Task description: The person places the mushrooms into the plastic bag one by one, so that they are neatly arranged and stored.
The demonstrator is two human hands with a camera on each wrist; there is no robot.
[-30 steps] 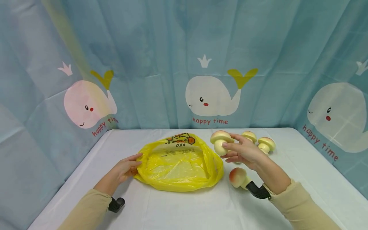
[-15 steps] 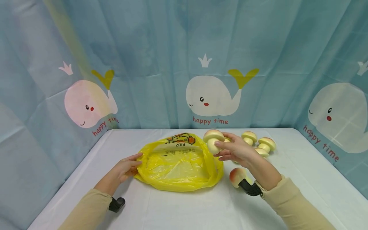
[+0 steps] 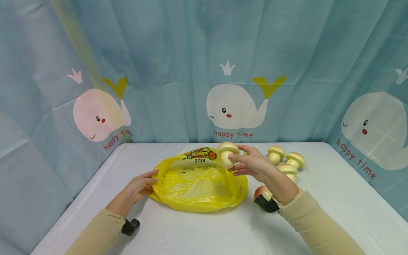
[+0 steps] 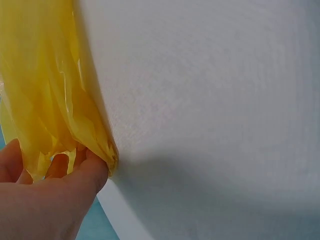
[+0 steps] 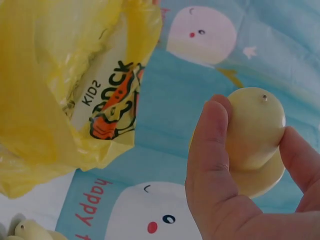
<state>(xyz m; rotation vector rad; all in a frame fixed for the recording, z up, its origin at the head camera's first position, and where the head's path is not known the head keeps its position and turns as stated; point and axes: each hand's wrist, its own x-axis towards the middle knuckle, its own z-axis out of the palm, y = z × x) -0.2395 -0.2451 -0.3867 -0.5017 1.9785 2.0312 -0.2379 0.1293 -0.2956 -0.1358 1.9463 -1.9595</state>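
Observation:
A yellow plastic bag (image 3: 204, 206) lies on the table with its mouth spread wide toward the head camera. My left hand (image 3: 141, 186) holds the bag's left rim; in the left wrist view its fingertips (image 4: 90, 165) curl at the gathered film. My right hand (image 3: 251, 163) pinches a toy mushroom (image 3: 227, 148) between thumb and fingers, cap up and stem down, over the bag's upper right rim. The right wrist view shows that mushroom's rounded pale stem (image 5: 257, 125) between the fingers, with the bag (image 5: 30, 110) to the left.
Several more toy mushrooms, one of them a far one (image 3: 276, 153), stand on the right of the white-covered table (image 3: 197, 230). A red-capped mushroom (image 3: 262, 191) is partly hidden behind the right wrist's black camera (image 3: 267, 204). A blue whale-print curtain (image 3: 178, 53) encloses the table's back and sides.
My right hand has moved left with the toy mushroom, from beside the bag to over its upper right rim. The left hand and the bag have stayed nearly still.

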